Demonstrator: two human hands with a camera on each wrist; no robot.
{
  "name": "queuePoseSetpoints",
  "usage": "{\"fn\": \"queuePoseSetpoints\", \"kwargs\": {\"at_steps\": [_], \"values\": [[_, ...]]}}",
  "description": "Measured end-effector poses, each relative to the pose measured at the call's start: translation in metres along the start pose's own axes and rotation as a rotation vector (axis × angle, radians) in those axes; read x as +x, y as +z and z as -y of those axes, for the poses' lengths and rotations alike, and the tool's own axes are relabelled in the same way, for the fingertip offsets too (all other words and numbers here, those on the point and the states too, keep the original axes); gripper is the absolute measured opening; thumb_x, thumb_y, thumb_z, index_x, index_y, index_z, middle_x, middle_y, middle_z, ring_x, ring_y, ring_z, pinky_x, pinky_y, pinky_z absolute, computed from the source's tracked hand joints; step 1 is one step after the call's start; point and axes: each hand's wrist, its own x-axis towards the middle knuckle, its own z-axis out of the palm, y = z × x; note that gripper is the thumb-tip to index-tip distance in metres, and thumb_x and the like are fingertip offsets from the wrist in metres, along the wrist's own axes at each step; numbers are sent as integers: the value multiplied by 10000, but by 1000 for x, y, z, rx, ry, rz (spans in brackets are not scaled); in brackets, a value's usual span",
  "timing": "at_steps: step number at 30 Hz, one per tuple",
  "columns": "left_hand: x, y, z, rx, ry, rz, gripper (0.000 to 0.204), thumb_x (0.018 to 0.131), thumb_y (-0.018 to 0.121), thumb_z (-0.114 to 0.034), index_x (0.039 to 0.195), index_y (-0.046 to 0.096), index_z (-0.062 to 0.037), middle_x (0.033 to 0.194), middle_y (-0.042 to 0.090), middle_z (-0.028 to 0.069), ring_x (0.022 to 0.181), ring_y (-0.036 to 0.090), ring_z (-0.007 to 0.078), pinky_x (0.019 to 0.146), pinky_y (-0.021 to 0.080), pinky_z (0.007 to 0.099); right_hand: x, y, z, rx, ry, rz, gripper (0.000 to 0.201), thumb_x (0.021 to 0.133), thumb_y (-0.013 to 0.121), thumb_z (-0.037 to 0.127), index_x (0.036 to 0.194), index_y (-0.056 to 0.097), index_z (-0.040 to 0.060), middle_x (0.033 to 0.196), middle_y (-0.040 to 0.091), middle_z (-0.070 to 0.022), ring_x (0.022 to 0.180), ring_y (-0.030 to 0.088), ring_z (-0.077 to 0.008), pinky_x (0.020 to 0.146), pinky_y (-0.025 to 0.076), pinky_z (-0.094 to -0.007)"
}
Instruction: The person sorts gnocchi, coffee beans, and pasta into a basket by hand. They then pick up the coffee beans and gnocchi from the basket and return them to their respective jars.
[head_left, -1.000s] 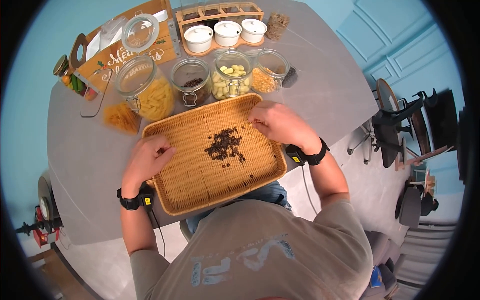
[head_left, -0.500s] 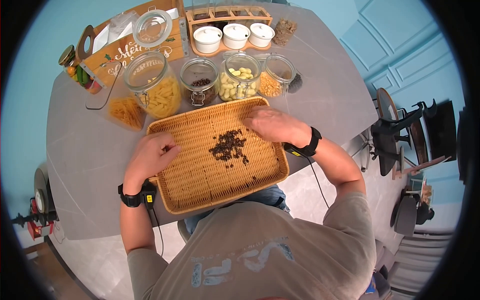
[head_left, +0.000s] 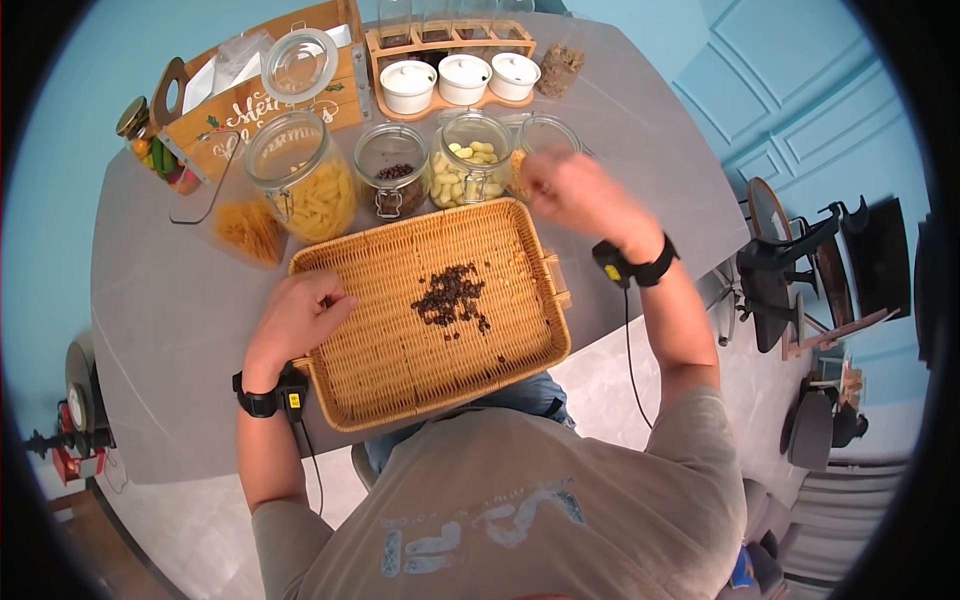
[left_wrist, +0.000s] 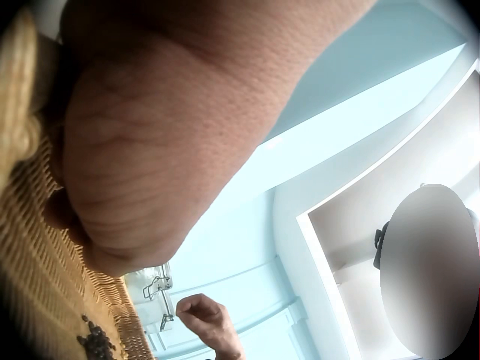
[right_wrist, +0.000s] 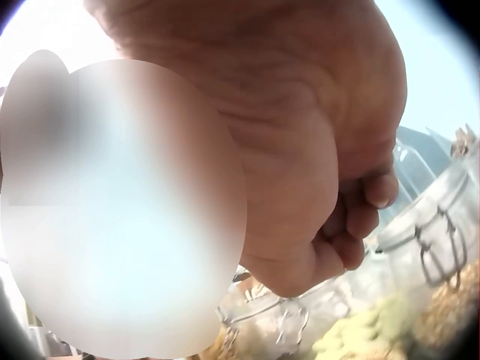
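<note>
My left hand (head_left: 298, 312) rests across the left rim of a rectangular wicker basket (head_left: 380, 380), fingers loosely curled, thumb over the inside. In the basket lies a heap of small dark beans (head_left: 450, 296); a few yellow kernels show near its right side. My right hand (head_left: 580, 195) is raised beyond the basket's far right corner, overlapping the open glass jar (head_left: 550, 130) of yellow corn kernels (head_left: 517, 172). In the right wrist view its fingers (right_wrist: 349, 251) are curled inward; I cannot tell whether they hold anything.
Open clip-top jars of pale yellow oval pieces (head_left: 465, 185), dark beans (head_left: 395, 175) and penne (head_left: 320, 200) line the basket's far side. Behind stand white lidded pots (head_left: 464, 80) and a wooden crate (head_left: 270, 110). Spaghetti (head_left: 248, 232) lies at left.
My right hand has lifted away from the basket's right side and moved outward over the corn jar, uncovering the basket's right handle. The left hand has stayed at the left rim.
</note>
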Motion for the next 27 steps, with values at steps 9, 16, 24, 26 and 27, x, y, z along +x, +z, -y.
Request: {"fn": "queuePoseSetpoints", "kwargs": {"at_steps": [9, 16, 24, 26, 27], "values": [[1, 2, 2, -21, 10, -4, 258, 942, 831, -131, 862, 634, 15, 768, 616, 139, 659, 594, 291, 614, 474, 401, 14, -21, -35, -104, 135, -235, 118, 932, 720, 76, 1028, 699, 9, 943, 719, -188, 875, 710, -407, 781, 562, -480], [1, 3, 5, -35, 3, 12, 233, 956, 818, -103, 871, 632, 11, 748, 576, 106, 646, 527, 220, 601, 437, 368, -30, 40, 15, 21, -250, 400, 114, 904, 755, 71, 1000, 705, 33, 1010, 737, -143, 1050, 708, -369, 918, 574, -473], [1, 0, 3, -4, -4, 19, 234, 956, 816, -106, 874, 631, 10, 740, 585, 104, 647, 531, 218, 606, 444, 366, -42, 73, 31, -68, -247, 424, 124, 966, 630, 63, 1020, 691, -31, 954, 731, -214, 1014, 735, -381, 910, 590, -487], [1, 0, 3, -2, 1, 18, 236, 955, 818, -109, 873, 631, 9, 742, 586, 102, 647, 533, 218, 606, 446, 366, -41, 73, 30, -33, -237, 416, 129, 964, 625, 58, 1025, 689, -35, 955, 735, -219, 1009, 738, -382, 905, 593, -490], [1, 0, 3, 1, 1, 16, 238, 955, 819, -111, 873, 631, 9, 743, 586, 101, 647, 534, 217, 606, 446, 367, -41, 73, 30, -15, -233, 413, 131, 964, 622, 55, 1028, 688, -38, 956, 737, -222, 1007, 739, -382, 903, 594, -491]]}}
